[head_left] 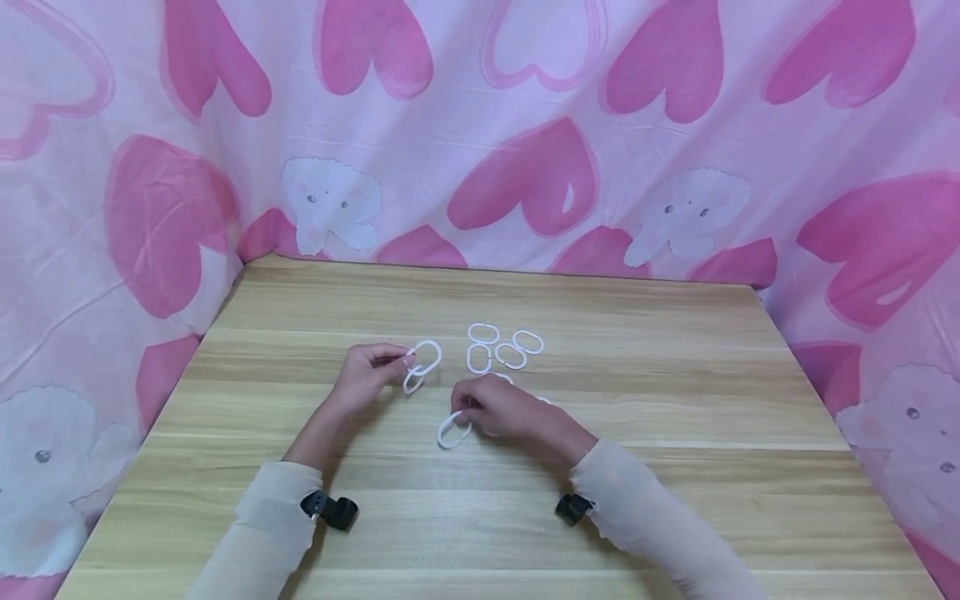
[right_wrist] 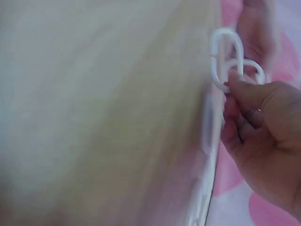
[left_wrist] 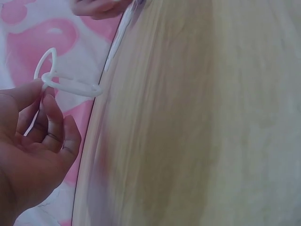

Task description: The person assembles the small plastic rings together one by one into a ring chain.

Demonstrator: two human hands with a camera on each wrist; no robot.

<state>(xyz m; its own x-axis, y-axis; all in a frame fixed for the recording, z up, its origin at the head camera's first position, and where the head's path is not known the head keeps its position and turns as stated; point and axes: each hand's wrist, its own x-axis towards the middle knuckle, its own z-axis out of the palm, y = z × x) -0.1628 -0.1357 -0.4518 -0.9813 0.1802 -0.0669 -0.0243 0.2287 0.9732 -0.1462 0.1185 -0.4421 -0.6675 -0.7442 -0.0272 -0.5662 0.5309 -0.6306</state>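
Observation:
Near the middle of the table, my left hand [head_left: 365,377] pinches a white oval plastic ring [head_left: 439,358] between thumb and fingertips. A second white ring [head_left: 407,385] is looped through it and hangs below; the left wrist view shows the linked rings [left_wrist: 70,89] too. Lower and to the right, my right hand [head_left: 498,406] pinches another oval ring [head_left: 441,433], apart from the left pair. In the right wrist view, this ring [right_wrist: 214,61] stands above the thumb tip, and a second loop [right_wrist: 260,73] shows behind it; whether they are joined, I cannot tell.
Several more white oval rings [head_left: 470,358] lie loose on the wooden table [head_left: 675,375] beyond my right hand, some partly hidden by it. A pink heart-patterned cloth [head_left: 420,183] hangs along the table's back and sides. Black bands [head_left: 330,508] sit at both wrists.

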